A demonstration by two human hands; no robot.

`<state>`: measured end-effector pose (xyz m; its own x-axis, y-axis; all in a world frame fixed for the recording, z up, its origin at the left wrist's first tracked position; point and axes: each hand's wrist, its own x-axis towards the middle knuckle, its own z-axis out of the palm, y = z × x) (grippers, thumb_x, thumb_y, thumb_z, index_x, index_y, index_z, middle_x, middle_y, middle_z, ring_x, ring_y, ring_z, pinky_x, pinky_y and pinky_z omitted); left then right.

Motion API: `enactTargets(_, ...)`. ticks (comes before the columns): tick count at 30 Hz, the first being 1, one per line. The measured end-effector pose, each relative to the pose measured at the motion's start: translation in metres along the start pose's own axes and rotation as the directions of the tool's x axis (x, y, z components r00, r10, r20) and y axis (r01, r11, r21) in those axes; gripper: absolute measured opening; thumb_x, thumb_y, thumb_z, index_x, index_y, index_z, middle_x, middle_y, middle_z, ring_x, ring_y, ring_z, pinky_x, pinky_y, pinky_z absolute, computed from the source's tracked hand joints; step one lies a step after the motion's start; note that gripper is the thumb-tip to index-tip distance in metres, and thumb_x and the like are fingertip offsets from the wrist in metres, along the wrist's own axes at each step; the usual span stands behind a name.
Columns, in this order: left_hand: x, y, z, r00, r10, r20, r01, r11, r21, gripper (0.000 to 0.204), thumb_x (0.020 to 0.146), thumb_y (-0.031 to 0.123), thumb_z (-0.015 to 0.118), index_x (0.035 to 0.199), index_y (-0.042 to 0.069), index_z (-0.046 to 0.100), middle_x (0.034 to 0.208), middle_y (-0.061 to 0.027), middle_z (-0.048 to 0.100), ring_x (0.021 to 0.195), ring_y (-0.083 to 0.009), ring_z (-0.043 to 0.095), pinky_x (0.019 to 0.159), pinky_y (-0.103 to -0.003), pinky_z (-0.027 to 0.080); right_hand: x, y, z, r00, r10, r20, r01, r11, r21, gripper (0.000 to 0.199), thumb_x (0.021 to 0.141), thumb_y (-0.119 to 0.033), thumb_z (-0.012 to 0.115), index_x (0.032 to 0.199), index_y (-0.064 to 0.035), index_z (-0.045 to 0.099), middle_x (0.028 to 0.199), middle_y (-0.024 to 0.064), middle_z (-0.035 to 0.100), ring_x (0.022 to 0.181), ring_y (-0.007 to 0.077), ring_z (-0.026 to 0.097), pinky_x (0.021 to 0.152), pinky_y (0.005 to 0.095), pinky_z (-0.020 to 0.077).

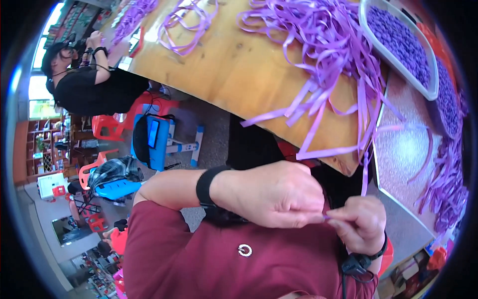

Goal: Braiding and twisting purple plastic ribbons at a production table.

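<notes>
Two hands meet close above the maroon shirt (224, 259) — the left hand (274, 194), knuckles up with a black wristband, and the right hand (361, 224), both pinched shut on a thin purple ribbon (326, 217) between their fingertips. The wooden table (239, 65) edge runs just beyond, heaped with purple ribbons (333, 45); open floor lies left.

Both hands meet close to the chest. The left hand (274, 195) is curled in a loose fist, its fingertips pinched against the right hand (359, 223), whose fingers pinch too.
</notes>
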<state>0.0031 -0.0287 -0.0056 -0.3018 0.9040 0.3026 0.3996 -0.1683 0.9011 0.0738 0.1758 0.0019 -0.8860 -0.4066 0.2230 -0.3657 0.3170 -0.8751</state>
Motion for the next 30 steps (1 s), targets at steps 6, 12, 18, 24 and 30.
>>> enactTargets(6,-0.006,0.011,-0.005,0.999,-0.005,0.042,0.004,1.000,0.018,0.009,0.081,0.011,0.053,0.081,0.004,0.059,0.069,-0.0052,0.053,0.066,-0.0220,0.053,0.063,-0.032,0.040,-0.001,-0.007,-0.005,0.996,0.008,0.086,-0.007,1.000,-0.012,0.011,0.065,-0.015,0.070,0.070,-0.0082,0.062,0.052,0.0016,0.051,0.044,0.0192,0.047,0.042,0.0302,0.0314)
enactTargets(12,0.001,0.015,-0.015,0.937,-0.279,-0.212,0.256,0.958,-0.127,0.006,0.080,0.007,0.059,0.078,0.002,0.061,0.070,-0.0065,0.057,0.065,-0.0186,0.054,0.059,-0.027,0.041,0.018,-0.007,-0.004,0.981,-0.032,-0.194,0.024,0.999,-0.043,0.014,0.064,-0.001,0.069,0.077,-0.0032,0.062,0.056,0.0054,0.054,0.043,0.0183,0.048,0.039,0.0283,0.0342)
enactTargets(18,0.001,0.018,-0.012,0.799,-0.539,-0.267,0.366,0.788,-0.495,0.005,0.075,0.000,0.064,0.079,0.001,0.061,0.074,-0.0042,0.058,0.065,-0.0090,0.050,0.058,-0.021,0.039,0.026,-0.001,-0.003,0.969,-0.114,-0.217,0.094,0.990,-0.103,0.016,0.063,-0.001,0.070,0.076,-0.0017,0.062,0.061,0.0053,0.057,0.045,0.0175,0.049,0.041,0.0278,0.0361)
enactTargets(24,0.001,0.022,-0.008,0.739,-0.649,-0.182,0.413,0.649,-0.639,0.006,0.074,0.000,0.065,0.077,0.000,0.061,0.074,-0.0040,0.056,0.065,-0.0085,0.049,0.058,-0.021,0.039,0.021,0.000,-0.001,0.971,-0.146,-0.189,0.126,0.986,-0.114,0.019,0.063,-0.002,0.071,0.079,-0.0008,0.062,0.060,0.0036,0.056,0.045,0.0118,0.040,0.042,0.0261,0.0268)
enactTargets(30,0.000,0.025,-0.014,0.789,-0.594,-0.157,0.469,0.748,-0.468,0.010,0.081,0.007,0.059,0.079,-0.002,0.062,0.066,-0.0048,0.053,0.060,-0.0095,0.047,0.056,-0.022,0.037,0.021,0.002,-0.001,0.969,-0.101,-0.227,0.072,0.989,-0.131,0.015,0.066,-0.004,0.070,0.080,-0.0013,0.064,0.062,0.0051,0.058,0.046,0.0134,0.042,0.042,0.0270,0.0277)
